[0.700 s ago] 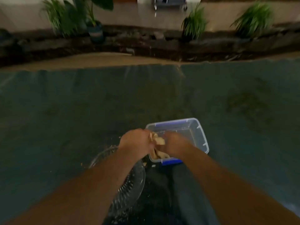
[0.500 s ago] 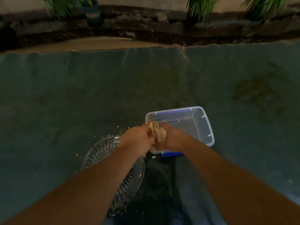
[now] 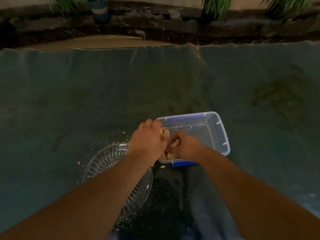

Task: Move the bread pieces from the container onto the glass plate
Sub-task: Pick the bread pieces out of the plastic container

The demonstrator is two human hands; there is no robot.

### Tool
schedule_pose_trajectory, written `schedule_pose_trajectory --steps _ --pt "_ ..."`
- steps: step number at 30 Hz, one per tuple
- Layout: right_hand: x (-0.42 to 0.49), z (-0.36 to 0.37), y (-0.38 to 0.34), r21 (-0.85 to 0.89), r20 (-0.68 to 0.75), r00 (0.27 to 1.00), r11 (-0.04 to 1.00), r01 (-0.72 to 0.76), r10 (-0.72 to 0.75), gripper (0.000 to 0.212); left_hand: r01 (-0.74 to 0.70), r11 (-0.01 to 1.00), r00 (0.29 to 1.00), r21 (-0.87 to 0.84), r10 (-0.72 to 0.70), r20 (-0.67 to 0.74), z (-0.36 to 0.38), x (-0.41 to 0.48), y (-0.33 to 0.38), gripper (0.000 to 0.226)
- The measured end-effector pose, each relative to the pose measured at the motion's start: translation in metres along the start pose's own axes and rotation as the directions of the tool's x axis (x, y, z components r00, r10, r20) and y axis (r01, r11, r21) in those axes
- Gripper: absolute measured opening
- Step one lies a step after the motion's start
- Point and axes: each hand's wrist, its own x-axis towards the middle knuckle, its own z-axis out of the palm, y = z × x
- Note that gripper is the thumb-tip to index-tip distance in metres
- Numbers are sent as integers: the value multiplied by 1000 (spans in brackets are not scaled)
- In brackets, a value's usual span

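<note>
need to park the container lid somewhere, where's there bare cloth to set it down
Bare cloth stretches beyond the container up to the far edge, and to its right. Crowded: both hands, left and right, bunch over the bread pieces at the container's near-left corner, with the glass plate and crumbs alongside.

Clear smooth plastic container (image 3: pixel 220 129), cut-glass plate (image 3: pixel 103 161) — ridged, glossy, matt green cloth (image 3: pixel 86 92).
</note>
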Motion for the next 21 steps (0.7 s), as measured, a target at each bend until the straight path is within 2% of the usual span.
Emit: schedule_pose_trajectory --steps 2,5,7,10,14,19,21 --pt "0 2 3 -20 -43 999 1000 -11 10 28 -90 978 996 190 88 21 1 16 9 51" --pt "-1 8 6 -6 -121 992 999 -46 45 17 -165 889 975 428 81 206 5 42 26 58" --pt "-1 12 10 8 -178 982 998 -61 62 18 -194 836 948 514 26 317 11 52 34 54" --pt "-1 15 15 -6 -219 973 997 -82 79 22 -214 788 924 577 -28 381 19 57 39 51" --pt "-4 12 16 -49 -271 959 994 -97 80 21 -167 834 946 527 -15 323 25 52 36 49" --pt "-14 -1 10 -97 -339 938 989 -112 73 12 -190 920 961 342 104 255 18 42 36 37" --pt "-20 -10 3 -136 -367 929 985 -106 49 20 -194 954 967 230 145 210 8 38 40 35"
